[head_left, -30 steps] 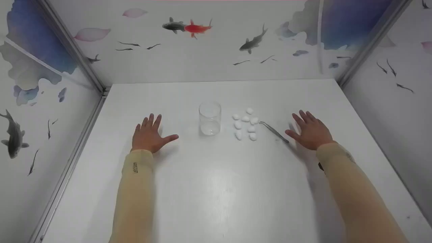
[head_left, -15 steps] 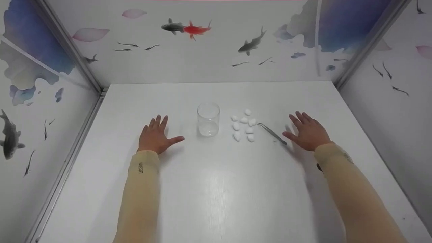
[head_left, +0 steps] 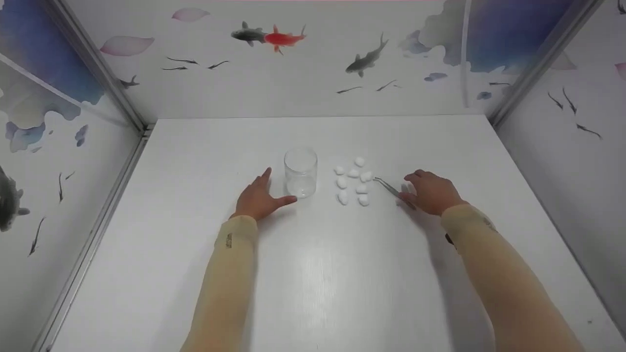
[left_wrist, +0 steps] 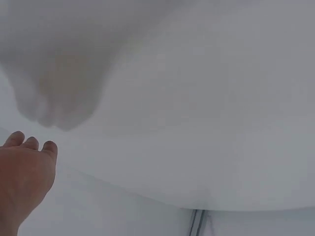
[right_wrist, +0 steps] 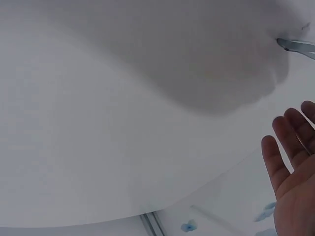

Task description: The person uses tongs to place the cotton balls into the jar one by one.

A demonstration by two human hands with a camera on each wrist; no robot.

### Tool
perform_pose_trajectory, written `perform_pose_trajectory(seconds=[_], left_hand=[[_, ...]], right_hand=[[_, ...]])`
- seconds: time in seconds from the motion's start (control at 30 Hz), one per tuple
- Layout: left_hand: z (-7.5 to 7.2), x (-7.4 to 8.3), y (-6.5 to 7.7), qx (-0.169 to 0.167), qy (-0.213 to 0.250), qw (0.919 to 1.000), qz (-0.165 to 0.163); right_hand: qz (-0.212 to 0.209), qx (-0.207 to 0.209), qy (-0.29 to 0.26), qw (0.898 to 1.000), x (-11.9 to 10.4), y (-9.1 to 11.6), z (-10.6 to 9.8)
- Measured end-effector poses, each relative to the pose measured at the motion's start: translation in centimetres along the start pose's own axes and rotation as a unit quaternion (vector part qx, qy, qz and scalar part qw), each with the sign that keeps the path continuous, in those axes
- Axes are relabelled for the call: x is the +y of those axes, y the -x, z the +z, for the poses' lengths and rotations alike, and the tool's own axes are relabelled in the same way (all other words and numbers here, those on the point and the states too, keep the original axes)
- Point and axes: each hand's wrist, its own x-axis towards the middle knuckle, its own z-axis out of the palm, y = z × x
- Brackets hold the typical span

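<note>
An upright clear glass jar point(head_left: 301, 172) stands mid-table in the head view. My left hand point(head_left: 256, 199) is just left of it, thumb stretched toward its base and fingers extended beside it. Several white cotton balls point(head_left: 342, 182) lie in a loose cluster to the right of the jar. Metal tweezers point(head_left: 385, 185) with a bent tip lie slantwise, tip at the cluster. Over their rear end hovers my right hand point(head_left: 432, 192), thumb overlapping them. The right wrist view has these fingers loosely extended, apart from the tweezers point(right_wrist: 298, 46).
The white table point(head_left: 313, 274) meets a back wall point(head_left: 313, 93) painted with fish. Side walls point(head_left: 562, 161) close in the left and right edges, joined by metal corner posts point(head_left: 545, 63).
My left hand has moved right, up beside the jar. My right hand has shifted left over the tweezers, its fingers bending a little. Jar, cotton balls and tweezers stay in place.
</note>
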Motion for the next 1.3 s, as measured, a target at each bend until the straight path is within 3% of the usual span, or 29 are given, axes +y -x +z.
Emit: perform_pose_trajectory(seconds=[0.2,0.37,0.57,0.73,1.03,1.3], left_hand=[[1.6,2.3,-1.0,0.008,0.113,0.9936,-0.005],[2.2,3.4,-1.3,0.020,0.157,0.9874,0.009],[2.7,3.8,-1.6,0.040,0.159,0.9860,0.027],[3.0,3.8,-1.8,0.042,0.152,0.9872,0.024],[3.0,3.5,-2.1,0.044,0.159,0.9862,0.016],[3.2,3.5,-2.1,0.035,0.145,0.9887,0.010]], right_hand=[[-0.019,0.000,-0.011,1.000,-1.5,-1.3,0.1],[-0.007,-0.001,-0.022,1.000,-2.3,-1.7,0.5],[-0.009,0.020,-0.007,1.000,-2.2,-1.4,0.4],[-0.010,0.019,0.004,1.000,-1.5,-0.9,-0.2],[-0.046,0.022,-0.009,0.999,-1.1,0.0,-2.4],[-0.077,0.032,0.009,0.996,-2.2,0.5,-3.7]])
